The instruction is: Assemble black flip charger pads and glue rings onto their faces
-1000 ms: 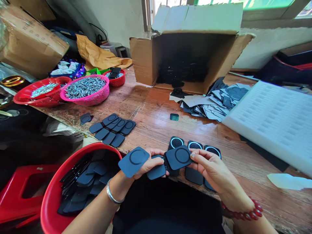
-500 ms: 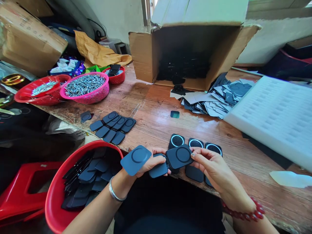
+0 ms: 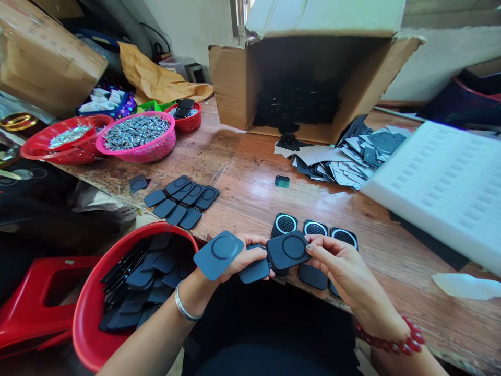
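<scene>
Between my hands is a black folding wireless charger, opened flat at its hinge with a ring mark on its right panel. My left hand grips the left panel, thumb on top. A loose blue-grey square sheet with a ring mark lies over the back of that hand, near the thumb's base. My right hand pinches the right panel's edge between thumb and fingers. Just behind, several chargers with white rings and mesh-patterned faces lie at the table edge, partly covered by my hands.
A red tub of black panels stands at lower left. More folded-out chargers lie on the wooden table. Farther back are a pink basket of metal parts, a cardboard box, loose sheets and white foam.
Both hands keep nearly the same hold on the charger. The view has shifted slightly; nothing has been taken up or let go.
</scene>
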`<state>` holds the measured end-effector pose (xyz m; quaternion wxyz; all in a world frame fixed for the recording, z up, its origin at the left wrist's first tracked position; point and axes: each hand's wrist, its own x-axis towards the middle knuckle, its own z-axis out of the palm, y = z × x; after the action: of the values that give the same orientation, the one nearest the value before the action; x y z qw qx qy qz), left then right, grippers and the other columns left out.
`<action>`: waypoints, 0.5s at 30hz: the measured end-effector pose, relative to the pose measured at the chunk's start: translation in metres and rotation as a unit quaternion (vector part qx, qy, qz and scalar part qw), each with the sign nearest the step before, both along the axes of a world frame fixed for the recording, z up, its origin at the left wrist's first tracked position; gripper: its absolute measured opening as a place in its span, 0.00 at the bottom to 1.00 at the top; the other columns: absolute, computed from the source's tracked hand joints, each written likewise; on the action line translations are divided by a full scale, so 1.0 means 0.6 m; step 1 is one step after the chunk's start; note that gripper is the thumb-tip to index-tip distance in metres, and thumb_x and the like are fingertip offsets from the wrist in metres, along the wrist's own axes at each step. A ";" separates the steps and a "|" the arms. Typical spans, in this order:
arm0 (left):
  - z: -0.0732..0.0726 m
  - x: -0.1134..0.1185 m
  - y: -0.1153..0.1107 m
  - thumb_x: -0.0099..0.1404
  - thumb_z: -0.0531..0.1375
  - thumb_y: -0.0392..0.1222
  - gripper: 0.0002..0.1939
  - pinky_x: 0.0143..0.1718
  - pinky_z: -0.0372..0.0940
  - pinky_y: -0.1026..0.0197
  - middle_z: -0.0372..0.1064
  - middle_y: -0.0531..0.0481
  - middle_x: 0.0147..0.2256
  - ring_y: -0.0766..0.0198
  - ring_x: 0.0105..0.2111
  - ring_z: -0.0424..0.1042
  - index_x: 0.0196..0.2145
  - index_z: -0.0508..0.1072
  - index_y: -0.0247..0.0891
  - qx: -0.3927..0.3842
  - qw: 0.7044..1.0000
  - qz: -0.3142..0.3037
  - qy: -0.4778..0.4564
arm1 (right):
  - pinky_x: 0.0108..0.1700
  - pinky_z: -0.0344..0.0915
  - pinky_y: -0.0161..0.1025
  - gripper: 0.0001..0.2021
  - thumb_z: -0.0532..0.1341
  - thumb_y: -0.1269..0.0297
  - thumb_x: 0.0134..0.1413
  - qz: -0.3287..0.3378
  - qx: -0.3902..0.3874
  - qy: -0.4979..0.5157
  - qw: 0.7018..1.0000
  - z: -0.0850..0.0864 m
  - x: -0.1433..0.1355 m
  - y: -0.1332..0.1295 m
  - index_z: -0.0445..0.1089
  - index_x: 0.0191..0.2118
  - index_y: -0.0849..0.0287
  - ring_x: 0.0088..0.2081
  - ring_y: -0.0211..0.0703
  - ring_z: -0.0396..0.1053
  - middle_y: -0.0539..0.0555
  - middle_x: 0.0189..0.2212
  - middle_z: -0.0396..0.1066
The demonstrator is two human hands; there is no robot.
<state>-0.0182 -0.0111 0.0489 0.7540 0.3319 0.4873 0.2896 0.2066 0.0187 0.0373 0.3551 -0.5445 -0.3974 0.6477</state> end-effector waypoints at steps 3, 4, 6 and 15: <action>0.001 0.000 0.000 0.60 0.62 0.45 0.18 0.33 0.72 0.61 0.78 0.49 0.27 0.61 0.27 0.78 0.46 0.76 0.36 0.002 1.000 0.006 0.003 | 0.34 0.70 0.40 0.20 0.76 0.48 0.31 0.000 0.004 0.005 1.000 0.005 -0.004 -0.001 0.74 0.23 0.59 0.35 0.45 0.69 0.59 0.41 0.73; 0.000 0.000 0.000 0.60 0.63 0.45 0.18 0.32 0.72 0.61 0.78 0.49 0.26 0.61 0.26 0.78 0.46 0.77 0.36 0.000 1.000 0.008 0.004 | 0.35 0.71 0.40 0.20 0.76 0.48 0.31 0.000 0.004 0.009 1.000 0.008 -0.006 -0.002 0.73 0.22 0.60 0.36 0.45 0.69 0.59 0.41 0.73; -0.001 0.001 0.000 0.59 0.64 0.46 0.16 0.31 0.72 0.61 0.78 0.49 0.26 0.61 0.26 0.77 0.44 0.77 0.37 -0.006 1.000 0.012 0.009 | 0.35 0.71 0.40 0.21 0.76 0.49 0.31 -0.003 0.007 0.015 1.000 0.011 -0.009 -0.004 0.71 0.20 0.60 0.36 0.45 0.69 0.59 0.40 0.73; 0.002 0.005 -0.003 0.57 0.64 0.47 0.09 0.29 0.71 0.61 0.76 0.52 0.26 0.60 0.26 0.77 0.35 0.77 0.41 -0.006 0.999 0.036 0.027 | 0.36 0.72 0.40 0.22 0.76 0.48 0.30 -0.022 0.016 0.007 1.000 0.016 -0.016 -0.009 0.70 0.20 0.60 0.35 0.43 0.69 0.58 0.40 0.72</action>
<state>-0.0150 -0.0132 0.0503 0.7318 0.3173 0.5206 0.3047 0.1970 0.0131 0.0468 0.3808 -0.5429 -0.3927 0.6372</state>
